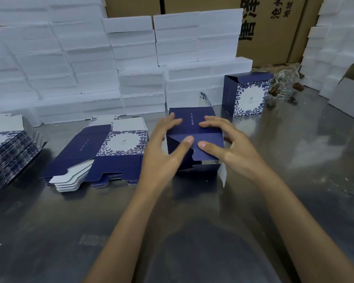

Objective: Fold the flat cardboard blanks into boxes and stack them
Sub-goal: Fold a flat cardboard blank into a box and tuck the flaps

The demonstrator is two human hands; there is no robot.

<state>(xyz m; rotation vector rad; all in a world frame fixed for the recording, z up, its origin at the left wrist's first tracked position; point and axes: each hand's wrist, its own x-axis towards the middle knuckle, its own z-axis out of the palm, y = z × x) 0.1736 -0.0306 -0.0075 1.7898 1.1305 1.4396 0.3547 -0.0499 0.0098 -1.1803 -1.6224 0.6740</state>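
From my remote seat I start at the far left, where a tall stack of flat blanks (pixel 7 148) waits untouched, and just right of it a lower pile of blanks (pixel 94 156) lies fanned on the steel table (pixel 192 231); by my reckoning most of the work is still ahead. In the middle I have the half-formed box (pixel 194 137) standing on the table, its bottom flaps facing me. My left hand (pixel 164 148) grips its left side, thumb pressing the flap, and my right hand (pixel 227 144) grips the right side the same way, fingers over the top panel; both are clamped on the carton, apart from each other. The flaps look partly tucked, one white tab (pixel 223 174) hanging loose, so this box is not closed yet. Further right, one finished box (pixel 247 94) stands upright alone, so no stack exists so far. Behind run white foam blocks (pixel 70 64), and clear glassware (pixel 284 86) sits near the finished box, crowding where I would stack.
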